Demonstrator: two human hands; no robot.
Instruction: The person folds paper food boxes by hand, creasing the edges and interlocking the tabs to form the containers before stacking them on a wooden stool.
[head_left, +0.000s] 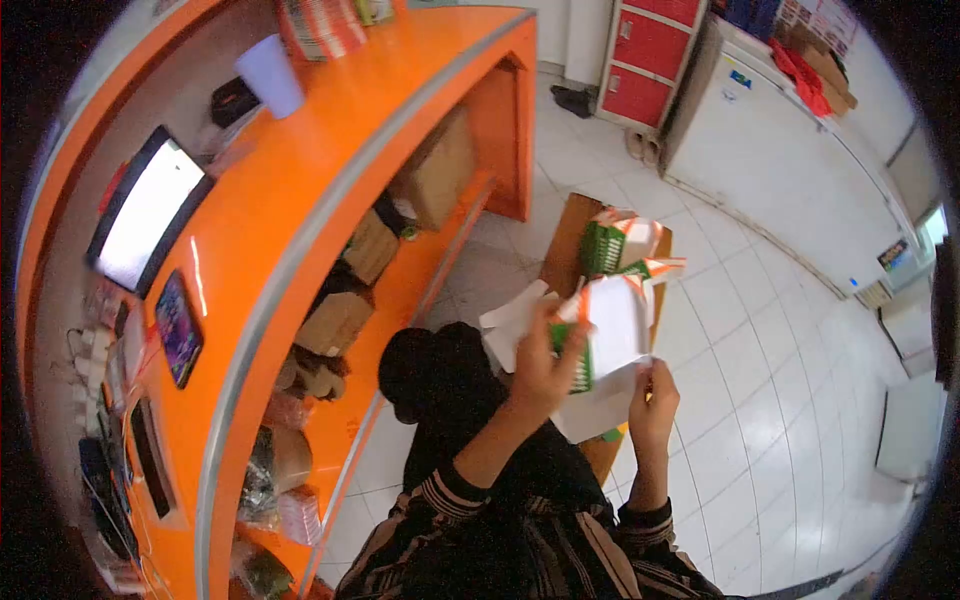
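Note:
In the middle of the head view, my left hand (543, 365) grips the left side of a partly folded carton (618, 318), white inside with green and orange outside. My right hand (654, 398) pinches the lower right edge of the same white card. The carton's flaps stand up at its far end. Beyond it, another green and orange carton (612, 243) rests on a brown bench (570, 235). A further white sheet or flap shows beside my left hand, and its link to the carton is unclear.
An orange counter (300, 160) curves along the left, bearing a phone (178, 328), a lit screen (150, 215) and a pale cup (270, 77). Boxes (335, 322) and bags fill its lower shelf. A white chest freezer (780, 160) and red lockers (645, 60) stand beyond.

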